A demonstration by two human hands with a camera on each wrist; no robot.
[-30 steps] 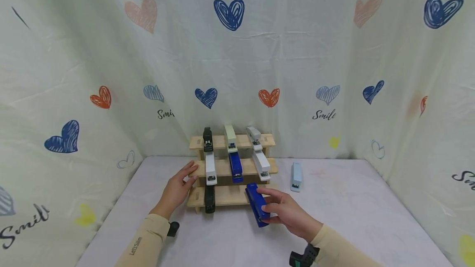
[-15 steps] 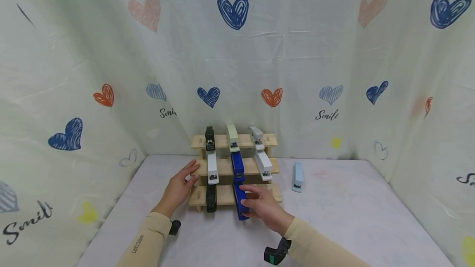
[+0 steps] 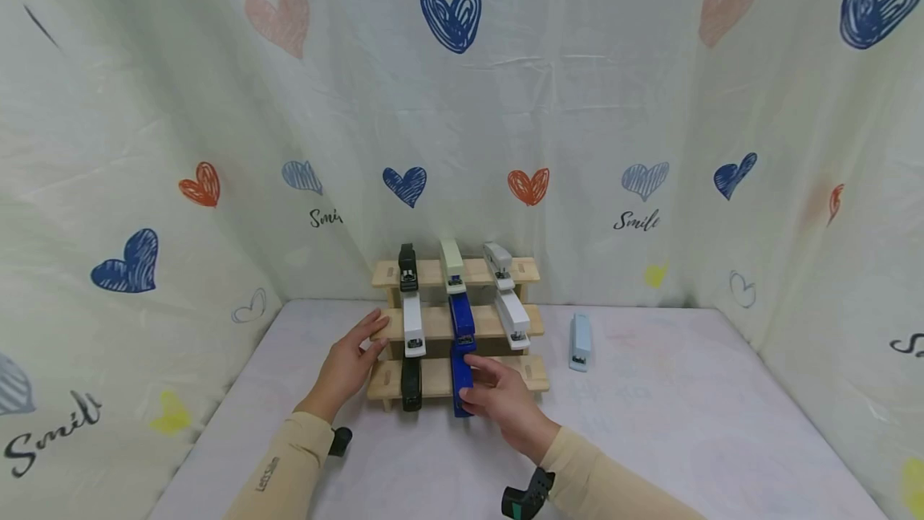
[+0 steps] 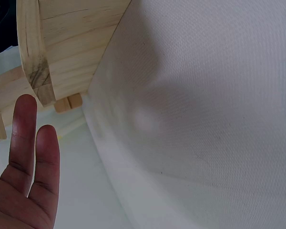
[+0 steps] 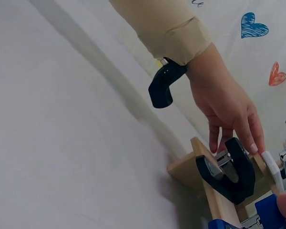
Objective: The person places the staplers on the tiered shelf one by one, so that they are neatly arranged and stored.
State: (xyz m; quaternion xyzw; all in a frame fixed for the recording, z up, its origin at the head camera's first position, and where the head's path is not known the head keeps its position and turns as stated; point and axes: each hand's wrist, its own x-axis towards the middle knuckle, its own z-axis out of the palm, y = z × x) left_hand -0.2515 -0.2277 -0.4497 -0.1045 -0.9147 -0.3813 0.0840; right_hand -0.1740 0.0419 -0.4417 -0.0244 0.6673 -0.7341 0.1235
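Note:
A small three-tier wooden rack [image 3: 436, 379] holds several staplers. My right hand [image 3: 508, 404] holds a blue stapler [image 3: 460, 387], thumb and fingers on its right side, over the middle of the bottom shelf. In the right wrist view, a fingertip shows beside this blue stapler [image 5: 269, 212]. My left hand [image 3: 346, 367] grips the left end of the middle shelf, thumb near its front. Two of its fingers [image 4: 47, 152] look straight in the left wrist view. Left of the held stapler, a black stapler [image 3: 411, 383] sits on the bottom shelf.
On the middle shelf stand a white stapler [image 3: 413, 323], another blue stapler [image 3: 462, 318] and a second white stapler [image 3: 512, 318]. The top shelf bears black, pale green [image 3: 451, 263] and grey staplers. A light blue stapler [image 3: 580, 341] lies on the table, right of the rack.
My right hand has carried the blue stapler leftward from the right of the bottom shelf to its middle, straightening it to face front. My left hand has stayed at the rack.

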